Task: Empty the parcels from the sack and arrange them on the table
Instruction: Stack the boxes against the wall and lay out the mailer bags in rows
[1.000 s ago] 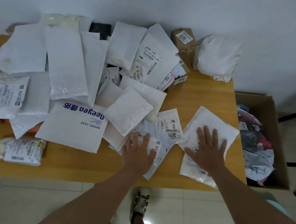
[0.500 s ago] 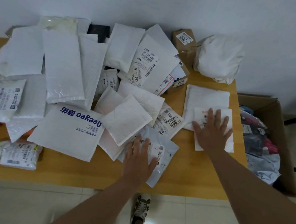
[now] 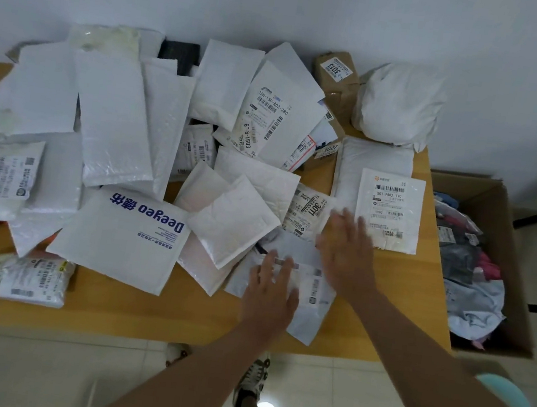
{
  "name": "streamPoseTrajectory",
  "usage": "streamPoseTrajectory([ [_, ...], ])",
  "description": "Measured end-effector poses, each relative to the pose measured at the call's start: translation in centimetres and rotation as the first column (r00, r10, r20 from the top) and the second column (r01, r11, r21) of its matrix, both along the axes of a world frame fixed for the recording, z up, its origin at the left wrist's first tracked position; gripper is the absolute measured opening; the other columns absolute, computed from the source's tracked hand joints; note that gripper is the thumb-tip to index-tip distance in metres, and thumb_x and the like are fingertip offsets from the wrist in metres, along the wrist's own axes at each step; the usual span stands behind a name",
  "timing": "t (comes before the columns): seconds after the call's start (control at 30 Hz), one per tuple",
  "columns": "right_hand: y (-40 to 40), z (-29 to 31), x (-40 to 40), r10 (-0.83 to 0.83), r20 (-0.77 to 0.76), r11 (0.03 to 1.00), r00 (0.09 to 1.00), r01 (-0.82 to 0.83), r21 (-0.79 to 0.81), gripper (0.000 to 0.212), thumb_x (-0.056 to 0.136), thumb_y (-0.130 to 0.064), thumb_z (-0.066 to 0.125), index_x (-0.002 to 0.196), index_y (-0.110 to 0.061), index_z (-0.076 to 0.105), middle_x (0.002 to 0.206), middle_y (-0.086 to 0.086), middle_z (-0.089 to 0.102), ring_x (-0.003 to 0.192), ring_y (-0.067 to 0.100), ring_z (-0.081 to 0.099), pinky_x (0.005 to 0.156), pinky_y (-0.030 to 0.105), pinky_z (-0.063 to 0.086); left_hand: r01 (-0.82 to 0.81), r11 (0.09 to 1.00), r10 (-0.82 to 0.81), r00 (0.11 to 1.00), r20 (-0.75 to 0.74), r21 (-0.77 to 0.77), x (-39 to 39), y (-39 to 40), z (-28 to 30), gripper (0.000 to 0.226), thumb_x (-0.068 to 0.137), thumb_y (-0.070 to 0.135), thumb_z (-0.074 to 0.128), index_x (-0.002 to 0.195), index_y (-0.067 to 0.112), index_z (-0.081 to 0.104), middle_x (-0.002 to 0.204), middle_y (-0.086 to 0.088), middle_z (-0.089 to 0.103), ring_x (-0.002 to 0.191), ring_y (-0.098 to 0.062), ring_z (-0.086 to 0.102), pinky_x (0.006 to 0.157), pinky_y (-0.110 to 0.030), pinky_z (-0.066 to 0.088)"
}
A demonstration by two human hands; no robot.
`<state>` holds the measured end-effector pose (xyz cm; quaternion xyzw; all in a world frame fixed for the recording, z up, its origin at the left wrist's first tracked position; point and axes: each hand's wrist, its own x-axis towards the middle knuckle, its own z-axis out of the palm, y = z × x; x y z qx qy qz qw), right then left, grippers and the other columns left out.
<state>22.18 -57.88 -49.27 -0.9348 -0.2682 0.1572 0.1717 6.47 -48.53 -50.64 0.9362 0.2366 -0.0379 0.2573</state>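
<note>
Many white mailers cover the wooden table [image 3: 176, 321]. My left hand [image 3: 270, 292] lies flat with straight fingers on a grey-white plastic parcel [image 3: 310, 314] near the front edge. My right hand [image 3: 345, 247], blurred and open, hovers just right of it, above the same parcel's far end. A labelled white parcel [image 3: 389, 212] lies on a white padded mailer [image 3: 373, 159] at the right of the table, free of both hands. A parcel marked 3011 [image 3: 309, 210] sits left of my right hand. A large mailer printed Deegeo [image 3: 126, 236] lies front left.
A brown box [image 3: 337, 75] and a bulging white bag [image 3: 399, 104] stand at the back right by the wall. An open cardboard carton [image 3: 508, 235] of clothes and parcels sits on the floor right of the table. A small wrapped parcel [image 3: 32, 278] lies front left.
My right hand slid two parcels away to the right part of the table, let go of the labelled one, and swept back left toward my left hand, which stayed on the plastic parcel.
</note>
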Motion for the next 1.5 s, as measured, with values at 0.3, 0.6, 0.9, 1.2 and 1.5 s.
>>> streamPoseTrajectory([
  [0.3, 0.6, -1.7, -3.8, 0.183, 0.089, 0.974, 0.979, -0.168, -0.155, 0.082, 0.089, -0.078, 0.024, 0.156, -0.03, 0.016, 0.165, 0.001, 0.007, 0.151, 0.031, 0.001, 0.116, 0.06, 0.005, -0.202, 0.971, 0.172, 0.962, 0.211, 0.13, 0.7, 3.8, 2.6, 0.06, 0.08, 0.029, 0.053, 0.139, 0.018, 0.041, 0.145, -0.014, 0.042, 0.132, -0.033, 0.04, 0.105, -0.048, 0.036],
  [0.6, -3.3, -3.4, -2.7, 0.401, 0.04, 0.877, 0.915, -0.371, -0.306, 0.099, 0.079, -0.086, 0.029, 0.155, -0.023, 0.024, 0.162, 0.0, 0.02, 0.148, 0.031, 0.021, 0.114, 0.062, 0.017, -0.324, 0.944, 0.329, 0.917, -0.225, 0.059, 0.5, 8.3, 2.4, 0.096, 0.082, 0.074, 0.045, 0.154, 0.029, 0.001, 0.163, -0.007, 0.001, 0.149, -0.032, 0.003, 0.118, -0.05, 0.007],
  [0.9, -1.1, -3.1, -2.9, 0.389, 0.056, 0.897, 0.919, -0.365, -0.248, 0.092, 0.082, -0.077, 0.037, 0.156, -0.025, 0.02, 0.164, 0.003, 0.011, 0.149, 0.034, 0.016, 0.111, 0.059, 0.024, -0.411, 0.911, 0.398, 0.87, -0.29, 0.017, 2.6, 9.5, 1.6, 0.078, 0.092, 0.071, 0.019, 0.156, 0.03, 0.002, 0.164, -0.01, -0.002, 0.149, -0.037, -0.003, 0.12, -0.053, 0.002],
  [1.2, -4.0, -2.9, -1.6, 0.18, 0.319, 0.975, 0.931, -0.125, -0.185, 0.075, 0.094, -0.069, 0.03, 0.149, -0.019, 0.037, 0.158, 0.008, 0.032, 0.147, 0.035, 0.023, 0.113, 0.063, 0.019, -0.243, 0.964, 0.265, 0.92, -0.29, 0.11, 1.5, 6.8, 3.0, 0.079, 0.092, 0.07, 0.018, 0.155, 0.022, 0.011, 0.156, -0.012, 0.024, 0.142, -0.036, 0.02, 0.116, -0.05, 0.016],
  [1.5, -1.3, -2.6, 0.2, -0.208, 0.031, 0.974, 0.978, 0.21, -0.086, 0.08, 0.088, -0.072, 0.015, 0.152, -0.026, 0.027, 0.162, 0.003, 0.021, 0.148, 0.038, 0.012, 0.113, 0.064, 0.016, -0.228, 0.974, 0.222, 0.932, -0.286, 0.011, 0.4, 4.6, 2.3, 0.091, 0.083, 0.079, 0.01, 0.154, 0.023, 0.01, 0.157, -0.013, 0.016, 0.147, -0.035, 0.009, 0.12, -0.051, 0.009],
])
